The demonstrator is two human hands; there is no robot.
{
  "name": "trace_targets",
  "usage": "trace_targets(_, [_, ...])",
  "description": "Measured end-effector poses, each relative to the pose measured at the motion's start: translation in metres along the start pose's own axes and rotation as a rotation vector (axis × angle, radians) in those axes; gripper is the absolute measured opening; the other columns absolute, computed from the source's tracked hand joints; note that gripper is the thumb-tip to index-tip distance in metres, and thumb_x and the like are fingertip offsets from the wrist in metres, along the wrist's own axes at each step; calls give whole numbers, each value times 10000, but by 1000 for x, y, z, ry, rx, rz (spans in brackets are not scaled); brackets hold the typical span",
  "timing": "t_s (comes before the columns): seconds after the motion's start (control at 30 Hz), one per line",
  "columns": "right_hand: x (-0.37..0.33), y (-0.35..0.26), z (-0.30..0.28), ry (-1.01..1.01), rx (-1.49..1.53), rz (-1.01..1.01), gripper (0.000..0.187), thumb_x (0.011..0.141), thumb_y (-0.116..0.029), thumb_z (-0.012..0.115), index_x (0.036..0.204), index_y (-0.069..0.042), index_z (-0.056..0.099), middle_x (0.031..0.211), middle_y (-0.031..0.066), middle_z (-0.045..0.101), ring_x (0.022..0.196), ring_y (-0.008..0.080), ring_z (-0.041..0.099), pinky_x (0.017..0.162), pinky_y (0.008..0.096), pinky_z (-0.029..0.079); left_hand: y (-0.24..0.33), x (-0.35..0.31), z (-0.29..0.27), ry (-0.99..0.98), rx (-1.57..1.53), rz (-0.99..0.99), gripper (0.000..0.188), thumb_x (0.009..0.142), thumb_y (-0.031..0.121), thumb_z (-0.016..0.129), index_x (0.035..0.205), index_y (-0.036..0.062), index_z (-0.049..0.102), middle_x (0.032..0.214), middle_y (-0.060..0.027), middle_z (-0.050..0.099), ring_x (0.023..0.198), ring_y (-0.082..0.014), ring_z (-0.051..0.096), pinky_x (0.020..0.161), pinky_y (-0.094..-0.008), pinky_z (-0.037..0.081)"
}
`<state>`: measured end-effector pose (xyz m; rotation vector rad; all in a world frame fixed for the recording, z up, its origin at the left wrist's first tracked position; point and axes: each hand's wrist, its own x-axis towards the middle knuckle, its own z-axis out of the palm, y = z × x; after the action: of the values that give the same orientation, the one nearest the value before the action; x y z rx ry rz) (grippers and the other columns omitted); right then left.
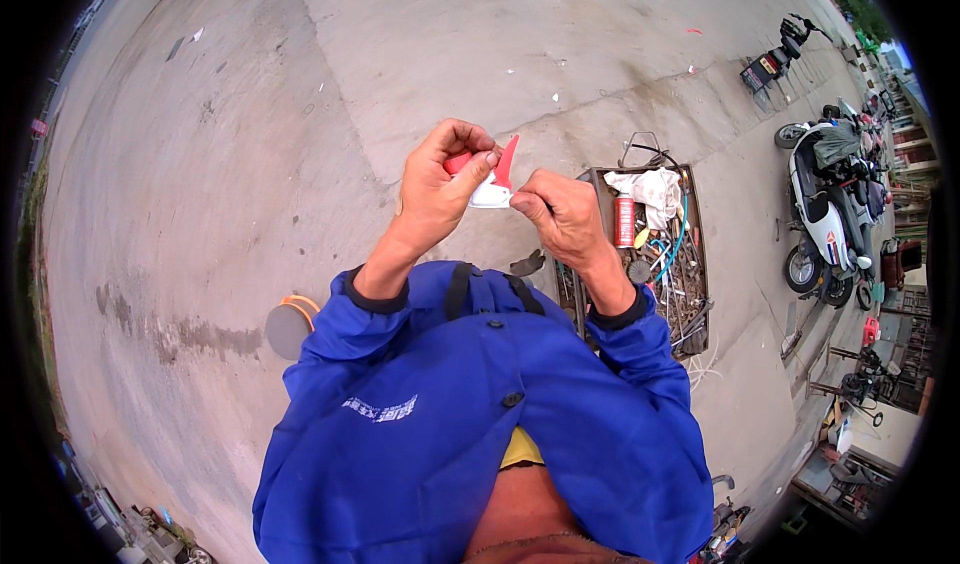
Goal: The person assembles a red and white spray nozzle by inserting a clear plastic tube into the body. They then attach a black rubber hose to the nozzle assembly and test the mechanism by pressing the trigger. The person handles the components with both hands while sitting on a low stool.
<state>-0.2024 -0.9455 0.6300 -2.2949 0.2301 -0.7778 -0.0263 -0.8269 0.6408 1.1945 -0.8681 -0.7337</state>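
Note:
My left hand (440,174) is held up in front of me, its thumb and fingers closed on a small red-and-white piece (490,192) that looks thin, like paper or a packet. A pointed red flap stands up from its far side, and the white part faces me. At its right lower corner my right hand (565,214) pinches the white edge between thumb and forefinger. The fingers hide part of the piece, so I cannot tell its exact kind.
Just right of my right forearm lies an open tool box (706,309) filled with metal tools, a red spray can (624,222), a white rag (655,194) and a blue hose (682,232). A round stool (290,332) stands left. Scooters (825,209) are parked far right.

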Motion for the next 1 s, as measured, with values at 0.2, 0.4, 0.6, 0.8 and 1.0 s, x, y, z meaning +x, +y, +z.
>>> trace_targets(0.2, [17,-25,18,-2,78,12,283,937,-262,746,1005,-10,634,817,116,613,673,255,600,624,371,490,5,-9,-27,39,26,13,130,986,8,661,1091,-29,593,1060,-88,691,982,-123,652,863,-278,545])
trace_targets(0.4, [13,-15,34,-111,197,262,291,998,-286,670,889,-19,630,742,119,606,641,272,618,598,384,489,3,-10,-39,43,51,3,131,983,5,667,1088,-26,594,1049,-87,689,983,-129,654,869,-285,547])
trace_targets(0.6, [4,-25,33,-88,273,416,447,1062,-384,567,816,-18,643,680,109,631,609,267,621,586,378,484,-12,1,-30,-34,13,-29,130,983,11,677,1079,-22,598,1047,-91,688,976,-129,652,873,-281,540])
trace_targets(0.8, [-23,-7,27,211,76,235,542,1076,-432,536,761,0,626,643,109,625,589,217,606,573,370,466,-36,12,3,-143,30,-44,126,981,-9,672,1079,-26,596,1047,-95,694,970,-127,657,873,-274,542])
trace_targets(1.0, [-66,13,-1,198,789,854,537,1078,-458,545,750,-38,613,600,2,508,559,94,425,517,300,362,-61,27,58,-273,100,-45,128,985,-3,664,1094,-26,601,1041,-78,694,953,-123,661,862,-275,542])
